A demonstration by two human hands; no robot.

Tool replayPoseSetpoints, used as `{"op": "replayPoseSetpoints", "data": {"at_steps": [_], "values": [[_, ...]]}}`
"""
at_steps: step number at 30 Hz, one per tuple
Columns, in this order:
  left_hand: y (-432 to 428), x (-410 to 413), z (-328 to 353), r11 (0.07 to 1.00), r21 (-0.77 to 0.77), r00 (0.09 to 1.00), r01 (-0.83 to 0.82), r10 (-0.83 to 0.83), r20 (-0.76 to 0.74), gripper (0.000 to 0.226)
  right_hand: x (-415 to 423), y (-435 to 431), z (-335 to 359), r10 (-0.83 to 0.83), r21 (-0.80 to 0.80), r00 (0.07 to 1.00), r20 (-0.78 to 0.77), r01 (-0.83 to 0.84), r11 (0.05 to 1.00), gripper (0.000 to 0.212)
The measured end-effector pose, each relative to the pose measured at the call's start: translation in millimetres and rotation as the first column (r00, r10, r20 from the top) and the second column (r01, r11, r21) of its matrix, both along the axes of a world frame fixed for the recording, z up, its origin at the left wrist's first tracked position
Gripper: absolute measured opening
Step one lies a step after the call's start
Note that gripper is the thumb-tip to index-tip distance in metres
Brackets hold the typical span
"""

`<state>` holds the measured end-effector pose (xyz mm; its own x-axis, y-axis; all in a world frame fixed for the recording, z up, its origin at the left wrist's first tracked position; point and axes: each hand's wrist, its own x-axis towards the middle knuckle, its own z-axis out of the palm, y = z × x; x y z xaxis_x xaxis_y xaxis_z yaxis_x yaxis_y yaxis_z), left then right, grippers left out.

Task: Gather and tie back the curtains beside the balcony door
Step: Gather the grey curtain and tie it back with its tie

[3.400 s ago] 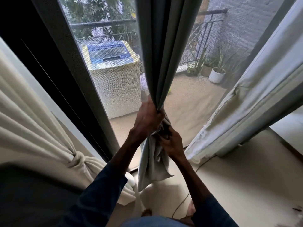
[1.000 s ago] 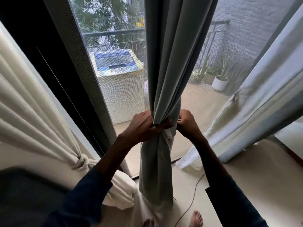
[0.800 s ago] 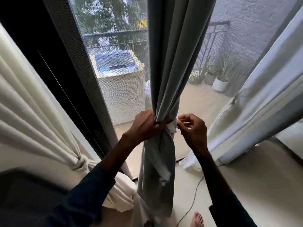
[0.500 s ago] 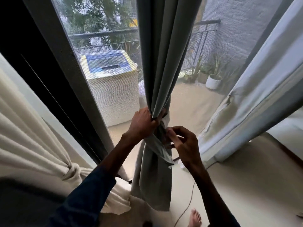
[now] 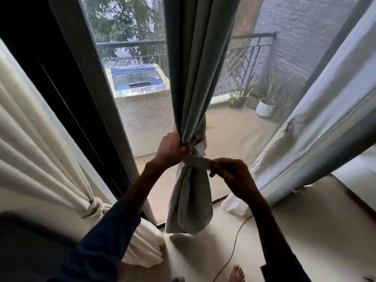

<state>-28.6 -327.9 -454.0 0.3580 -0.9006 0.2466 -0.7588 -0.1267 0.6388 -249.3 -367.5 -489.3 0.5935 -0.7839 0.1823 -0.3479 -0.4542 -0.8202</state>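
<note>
A grey-green curtain (image 5: 195, 64) hangs bunched in front of the balcony door's mesh screen (image 5: 140, 121). My left hand (image 5: 173, 148) is clenched around the gathered folds at waist height. Just below that grip a pale strip of the curtain's own fabric (image 5: 198, 162) wraps across the bunch, and my right hand (image 5: 234, 177) pinches its end, pulling it to the right. Beneath the wrap the curtain's tail (image 5: 191, 202) hangs as a loose bulge above the floor. A cream curtain (image 5: 40, 151) at the left is knotted (image 5: 92, 205) back.
A second pale grey curtain (image 5: 317, 123) slants down at the right, its hem on the floor. A thin cable (image 5: 234, 241) trails over the floor near my bare feet (image 5: 237, 274). Beyond the screen stand a washing machine (image 5: 140, 102), potted plants (image 5: 264, 104) and a railing.
My right hand has drawn the pale fabric strip across the front of the bunch and out to the right. The left hand kept its grip on the gathered folds.
</note>
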Motion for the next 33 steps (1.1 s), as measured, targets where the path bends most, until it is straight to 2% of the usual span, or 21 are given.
{"op": "replayPoseSetpoints", "data": {"at_steps": [2, 4, 6, 8, 11, 13, 15, 16, 19, 22, 25, 29, 33], "values": [[3.6, -2.1, 0.8, 0.999, -0.001, 0.999, 0.047, -0.047, -0.028, 0.053, -2.1, -17.1, -0.6, -0.073, -0.127, 0.996, -0.044, 0.066, 0.990, 0.014], [8.8, -10.1, 2.4, 0.996, -0.010, 0.994, 0.092, -0.092, -0.062, 0.055, -0.9, -29.8, -8.0, -0.167, -0.267, 0.980, -0.108, 0.133, 0.955, 0.015], [13.2, -16.6, 2.3, 0.992, -0.023, 0.988, 0.121, -0.122, -0.093, 0.041, 0.8, -34.1, -17.0, -0.266, -0.367, 0.952, -0.152, 0.196, 0.909, 0.014], [17.2, -21.2, 3.0, 0.994, -0.048, 0.987, 0.103, -0.108, -0.119, 0.039, -0.2, -27.6, -22.9, -0.360, -0.379, 0.920, -0.152, 0.282, 0.881, 0.015], [21.2, -23.2, 1.6, 0.993, -0.106, 0.981, 0.048, -0.067, -0.183, 0.041, -5.2, -14.8, -28.9, -0.449, -0.247, 0.881, -0.152, 0.406, 0.880, 0.017], [22.3, -24.4, -0.2, 0.988, -0.151, 0.978, 0.038, -0.068, -0.198, 0.036, -6.1, -13.2, -33.4, -0.430, -0.060, 0.894, -0.126, 0.426, 0.903, 0.021], [22.5, -25.7, -2.8, 0.984, -0.174, 0.980, 0.033, -0.066, -0.186, 0.031, -3.1, -8.7, -28.8, -0.419, 0.131, 0.908, 0.025, 0.413, 0.901, 0.027], [22.0, -26.4, -4.6, 0.985, -0.171, 0.980, 0.035, -0.068, -0.186, 0.029, -2.2, -6.6, -22.9, -0.437, 0.148, 0.894, 0.098, 0.421, 0.895, 0.027], [19.1, -27.1, -9.4, 0.988, -0.147, 0.983, 0.039, -0.064, -0.172, 0.030, 1.3, -1.7, 4.6, -0.444, 0.054, 0.863, 0.239, 0.445, 0.894, 0.022], [16.0, -28.0, -8.5, 0.988, -0.151, 0.989, 0.037, -0.057, -0.135, 0.041, 6.2, 2.8, 33.9, -0.410, -0.136, 0.855, 0.318, 0.469, 0.872, 0.020], [16.2, -31.0, -2.9, 0.985, -0.171, 0.988, 0.023, -0.048, -0.144, 0.045, 13.3, 12.0, 54.2, -0.324, -0.306, 0.871, 0.369, 0.443, 0.843, 0.032], [20.6, -33.6, 2.7, 0.989, -0.127, 0.991, 0.072, -0.086, -0.105, 0.040, 26.7, 24.4, 61.4, -0.290, -0.312, 0.882, 0.372, 0.413, 0.856, 0.041], [26.8, -31.2, 6.7, 0.994, -0.075, 0.989, 0.084, -0.092, -0.116, 0.048, 34.4, 31.5, 51.8, -0.112, -0.447, 0.942, 0.316, 0.252, 0.858, 0.022]]}}
